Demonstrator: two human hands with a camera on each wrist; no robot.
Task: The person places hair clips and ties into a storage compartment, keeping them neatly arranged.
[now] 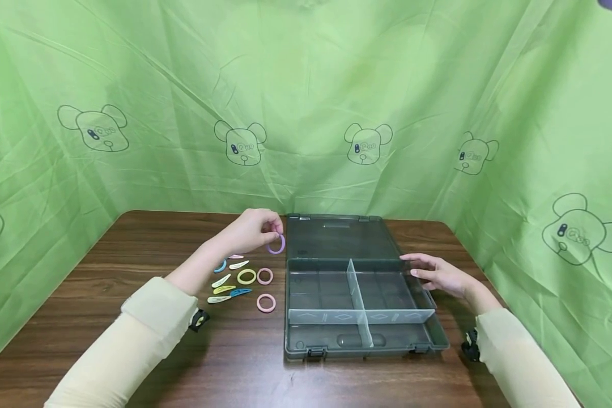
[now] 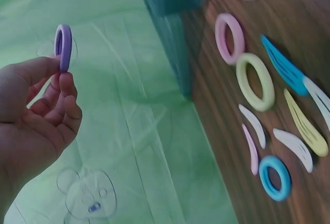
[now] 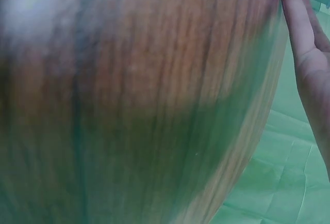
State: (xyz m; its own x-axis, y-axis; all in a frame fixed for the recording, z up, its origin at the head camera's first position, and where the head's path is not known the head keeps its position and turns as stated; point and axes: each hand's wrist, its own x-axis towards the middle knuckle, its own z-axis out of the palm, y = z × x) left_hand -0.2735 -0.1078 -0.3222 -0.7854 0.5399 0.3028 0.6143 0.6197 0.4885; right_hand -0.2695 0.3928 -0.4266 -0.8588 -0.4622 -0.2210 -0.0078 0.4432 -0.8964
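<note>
My left hand [image 1: 255, 231] pinches a purple hair tie [image 1: 284, 243] between thumb and fingertips, held up left of the box lid [image 1: 336, 237]. In the left wrist view the purple ring stands nearly edge-on above the fingertips. At the right side of the open grey see-through box [image 1: 318, 283], my right hand [image 1: 442, 276] has its fingers loosely extended at the rim. The right wrist view shows only part of that hand [image 3: 314, 64]. Left of the box lie a yellow hair tie [image 2: 240, 82], two pink hair ties [image 2: 219, 38] and a blue one [image 2: 264, 178].
Several snap hair clips lie beside the hair ties, among them a blue clip [image 1: 241, 292], a yellow clip [image 1: 224, 289] and a white clip [image 1: 221, 280]. Clear dividers [image 1: 326, 316] split the box into compartments. A green curtain [image 1: 306, 170] surrounds the wooden table [image 1: 224, 374].
</note>
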